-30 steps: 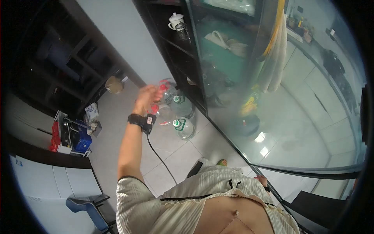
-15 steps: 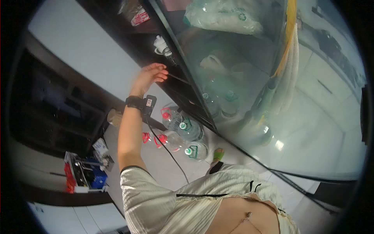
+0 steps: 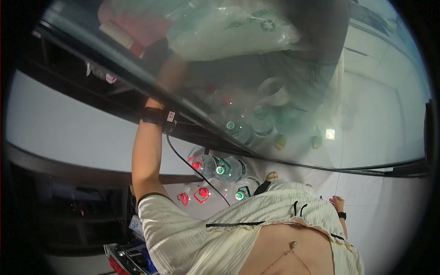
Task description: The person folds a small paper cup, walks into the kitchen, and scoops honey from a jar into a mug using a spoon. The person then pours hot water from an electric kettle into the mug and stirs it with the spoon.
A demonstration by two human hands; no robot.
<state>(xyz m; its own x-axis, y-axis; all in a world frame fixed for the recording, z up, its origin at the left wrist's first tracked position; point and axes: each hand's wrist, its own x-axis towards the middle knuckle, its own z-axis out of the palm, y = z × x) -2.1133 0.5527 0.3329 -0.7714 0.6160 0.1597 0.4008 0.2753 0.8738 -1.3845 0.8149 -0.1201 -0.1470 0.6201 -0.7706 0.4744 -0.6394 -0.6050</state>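
My left arm reaches up past the dark frame of a glass panel (image 3: 302,137). The left hand (image 3: 173,75) shows through the glass only as a blur, so its fingers cannot be made out. Close to it behind the glass are a white plastic bag (image 3: 233,34) with green print, a pink thing (image 3: 137,20) and a pale ridged strip (image 3: 116,35). A black strap with a small box (image 3: 158,116) and a cable is on that wrist. Low at my side, my right hand (image 3: 338,203) has curled fingers. What they hold, if anything, is too small to name.
Large clear bottles with green caps (image 3: 231,168) and red caps (image 3: 201,195) stand on the floor by my foot (image 3: 272,175). The glass mirrors bottles and feet. Dark shelving (image 3: 68,59) runs along the left. A rack with blue and red things (image 3: 130,259) sits lower left.
My left hand has gone from in front of the dark shelves to behind the glass. The view has turned and moved nearer the panel. My right hand has come into view.
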